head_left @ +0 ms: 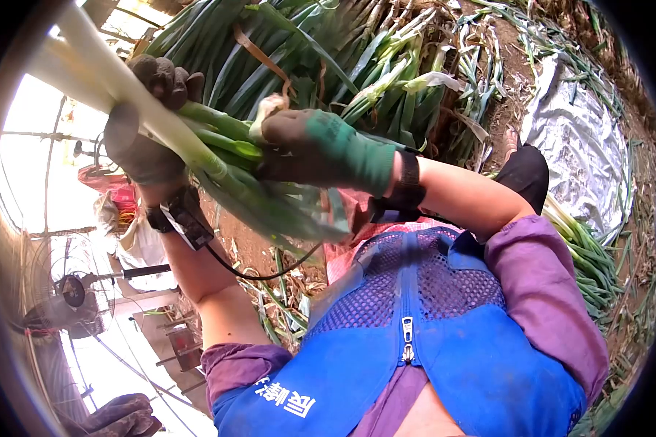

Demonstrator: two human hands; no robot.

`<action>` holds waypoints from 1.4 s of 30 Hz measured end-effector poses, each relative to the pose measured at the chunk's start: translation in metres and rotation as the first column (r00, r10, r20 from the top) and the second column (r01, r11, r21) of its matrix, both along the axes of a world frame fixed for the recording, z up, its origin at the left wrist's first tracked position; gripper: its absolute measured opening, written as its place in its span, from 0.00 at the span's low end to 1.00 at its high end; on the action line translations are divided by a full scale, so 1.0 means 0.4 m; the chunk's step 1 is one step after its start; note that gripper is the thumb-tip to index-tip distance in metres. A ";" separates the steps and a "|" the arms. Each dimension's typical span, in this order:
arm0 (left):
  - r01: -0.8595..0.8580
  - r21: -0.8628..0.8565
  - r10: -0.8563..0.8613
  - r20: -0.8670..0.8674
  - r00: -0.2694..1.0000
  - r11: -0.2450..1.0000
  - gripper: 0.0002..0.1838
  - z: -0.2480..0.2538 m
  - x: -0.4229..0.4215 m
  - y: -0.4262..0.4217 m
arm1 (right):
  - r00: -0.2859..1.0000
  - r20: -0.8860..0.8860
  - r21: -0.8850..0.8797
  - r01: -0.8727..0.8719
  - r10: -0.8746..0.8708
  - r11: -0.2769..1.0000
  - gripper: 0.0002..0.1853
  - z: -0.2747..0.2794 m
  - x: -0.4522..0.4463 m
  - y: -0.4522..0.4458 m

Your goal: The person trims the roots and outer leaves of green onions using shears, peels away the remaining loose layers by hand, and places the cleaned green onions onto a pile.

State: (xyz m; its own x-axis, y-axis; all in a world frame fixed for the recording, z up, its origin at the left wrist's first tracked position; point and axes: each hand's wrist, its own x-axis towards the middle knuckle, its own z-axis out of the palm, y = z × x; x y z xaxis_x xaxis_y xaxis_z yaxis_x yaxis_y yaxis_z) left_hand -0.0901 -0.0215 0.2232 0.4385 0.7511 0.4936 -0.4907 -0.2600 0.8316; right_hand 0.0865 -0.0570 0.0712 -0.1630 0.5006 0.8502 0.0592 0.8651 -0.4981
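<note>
Head view: two gloved hands work over a heap of long green leaves, the vest filling the lower part.
Stalks: the held stalks [162, 122] run from the upper left, white ends outward, down to blurred green leaves in front of the body, clear of the ground.
Left grip: the left grip [146, 149], in a dark glove, is wrapped around the white part, thumb on one side and fingers on the other.
Right grip: the right grip [306, 149], in a green glove with a dark palm side, is curled closed over the green part; exactly which leaves it pinches is hidden.
Pale strip: a withered strip [271, 108] sits at the right grip's fingertips.
Wrists: a device [186, 218] with a black cable [262, 277] is on the left; a black band [410, 178] is on the right.
Vest writing: white characters on the blue vest [466, 328] stand upside down; the first two seem to read 辰峰, the next is lost in a fold.
Heap: the heap [233, 62] lies just beyond the hands.
Right side: a pale sheet [576, 146] lies on the ground near a bundle [587, 266] of green leaves.
Left side: a fan [73, 291] stands well apart from the hands.
</note>
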 end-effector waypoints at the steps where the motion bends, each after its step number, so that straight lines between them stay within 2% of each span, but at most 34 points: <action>1: -0.006 -0.006 0.006 -0.033 0.999 1.000 0.26 -0.002 0.002 -0.001 | 0.998 0.037 -0.016 0.052 -0.052 0.999 0.13 0.007 -0.005 -0.006; 4: 0.012 -0.009 -0.013 -0.130 0.991 1.000 0.26 -0.007 -0.001 0.000 | 0.997 0.079 -0.020 -0.018 0.020 1.000 0.11 -0.008 -0.002 0.026; 5: 0.043 -0.004 -0.044 -0.165 0.985 0.999 0.27 -0.009 -0.008 0.004 | 0.985 0.174 -0.055 0.009 0.001 0.998 0.10 0.001 0.010 0.020; 6: 0.076 -0.001 -0.075 -0.200 0.977 0.997 0.27 -0.012 -0.015 0.011 | 0.985 0.079 -0.261 -0.128 0.153 0.957 0.08 -0.001 0.022 0.024; 7: 0.135 -0.023 -0.136 -0.186 0.973 0.991 0.30 -0.015 -0.028 0.026 | 0.958 -0.046 -0.443 -0.272 0.282 0.854 0.08 -0.008 0.035 0.033; 8: 0.052 -0.048 -0.061 -0.219 0.974 0.997 0.32 -0.017 -0.032 0.017 | 0.906 -0.191 -0.588 -0.413 0.376 0.696 0.09 -0.013 0.048 0.036; 10: -0.112 -0.081 0.084 -0.287 0.954 0.990 0.37 -0.006 -0.032 -0.003 | 0.772 -0.490 -0.676 -0.630 0.406 0.382 0.09 0.029 0.087 0.023; 11: -0.116 -0.044 0.094 -0.341 0.935 0.992 0.40 0.002 -0.028 0.000 | 0.764 -0.463 -0.690 -0.629 0.450 0.358 0.11 0.029 0.100 0.027; 12: -0.212 -0.025 0.186 -0.386 0.904 0.977 0.35 0.007 -0.011 0.003 | 0.753 -0.436 -0.704 -0.626 0.493 0.335 0.14 0.027 0.116 0.037; 14: -0.464 0.082 0.446 -0.464 0.766 0.882 0.31 0.003 0.020 0.005 | 0.824 -0.301 -0.730 -0.523 0.479 0.441 0.15 0.029 0.158 0.057; 15: -0.523 0.103 0.502 -0.485 0.716 0.846 0.28 0.002 0.016 0.018 | 0.852 -0.233 -0.734 -0.471 0.470 0.490 0.15 0.043 0.179 0.055; 16: -0.579 0.123 0.554 -0.506 0.662 0.806 0.25 -0.006 0.008 0.037 | 0.798 -0.366 -0.715 -0.571 0.480 0.404 0.15 0.061 0.219 0.043; 18: -0.661 0.154 0.632 -0.510 0.584 0.735 0.21 -0.022 -0.020 0.076 | 0.874 -0.302 -0.743 -0.466 0.380 0.481 0.13 0.098 0.303 0.002; 20: -0.715 0.165 0.688 -0.483 0.542 0.679 0.20 -0.039 -0.098 0.136 | 0.874 -0.331 -0.800 -0.460 0.357 0.386 0.13 0.055 0.377 -0.036; 21: -0.747 0.152 0.700 -0.506 0.504 0.648 0.21 -0.050 -0.166 0.190 | 0.862 -0.213 -0.861 -0.388 0.461 0.328 0.14 0.011 0.400 -0.050; 22: -0.779 0.141 0.709 -0.535 0.459 0.611 0.21 -0.053 -0.228 0.230 | 0.818 -0.107 -0.912 -0.307 0.565 0.273 0.16 -0.045 0.411 -0.069; 24: -0.807 0.250 0.754 -0.572 0.323 0.535 0.26 -0.025 -0.264 0.240 | 0.574 0.051 -0.998 0.008 0.817 0.058 0.12 -0.133 0.425 -0.131; 25: -0.800 0.291 0.742 -0.618 0.261 0.524 0.27 0.000 -0.242 0.212 | 0.454 0.250 -0.962 0.018 0.855 0.272 0.10 -0.170 0.455 -0.122; 27: -0.756 0.360 0.704 -0.686 0.184 0.547 0.27 0.041 -0.219 0.185 | 0.209 0.626 -0.760 -0.053 0.751 0.648 0.07 -0.217 0.517 -0.049; 28: -0.718 0.384 0.682 -0.711 0.171 0.580 0.27 0.052 -0.224 0.193 | 0.126 0.851 -0.517 0.027 0.510 0.856 0.07 -0.158 0.561 0.036; 29: -0.677 0.405 0.660 -0.735 0.159 0.614 0.27 0.058 -0.220 0.199 | 0.423 0.875 -0.383 0.307 0.235 0.871 0.09 -0.177 0.650 0.146; 30: -0.664 0.416 0.627 -0.772 0.104 0.621 0.26 0.051 -0.210 0.202 | 0.265 0.897 0.164 0.541 -0.353 0.825 0.17 -0.128 0.722 0.211; 31: -0.648 0.424 0.593 -0.803 0.053 0.633 0.25 0.034 -0.196 0.208 | -0.019 0.677 0.495 0.751 -0.735 0.436 0.26 -0.079 0.794 0.275; 32: -0.630 0.432 0.559 -0.829 0.005 0.646 0.23 0.024 -0.174 0.215 | -0.117 0.549 0.531 0.814 -0.827 0.237 0.34 0.044 0.776 0.246; 33: -0.560 0.440 0.584 -0.805 0.099 0.701 0.22 0.008 -0.097 0.156 | -0.214 0.426 0.511 0.859 -0.879 0.039 0.41 0.174 0.751 0.212; 34: -0.474 0.408 0.535 -0.829 0.166 0.780 0.21 -0.022 -0.067 0.148 | -0.087 0.376 0.577 0.801 -0.922 0.160 0.42 0.189 0.759 0.208; 35: -0.374 0.486 0.552 -0.829 0.088 0.790 0.19 -0.065 -0.043 0.146 | 0.163 0.375 0.590 0.717 -0.912 0.371 0.43 0.240 0.690 0.144; 36: -0.260 0.556 0.580 -0.814 0.019 0.789 0.18 -0.095 -0.008 0.145 | 0.334 0.391 0.660 0.547 -0.858 0.514 0.44 0.245 0.656 0.117; 37: -0.164 0.566 0.560 -0.824 -0.085 0.808 0.17 -0.107 0.053 0.117 | 0.341 0.421 0.682 0.492 -0.841 0.541 0.45 0.233 0.596 0.053; 38: -0.065 0.562 0.543 -0.818 -0.191 0.824 0.16 -0.125 0.117 0.075 | 0.418 0.441 0.681 0.422 -0.795 0.599 0.44 0.220 0.563 -0.003; 39: 0.098 0.586 0.591 -0.771 -0.237 0.804 0.18 -0.149 0.174 0.039 | 0.339 0.562 0.639 0.402 -0.755 0.656 0.36 0.151 0.534 -0.001; 40: 0.261 0.594 0.649 -0.713 -0.268 0.761 0.20 -0.166 0.223 0.007 | 0.257 0.670 0.587 0.393 -0.697 0.708 0.34 0.099 0.513 -0.014; 41: 0.375 0.574 0.672 -0.705 -0.226 0.728 0.20 -0.185 0.257 -0.014 | 0.276 0.613 0.622 0.409 -0.740 0.668 0.45 0.051 0.519 -0.069; 42: 0.482 0.549 0.692 -0.698 -0.185 0.682 0.19 -0.202 0.287 -0.032 | 0.334 0.628 0.536 0.469 -0.703 0.702 0.36 0.039 0.514 -0.118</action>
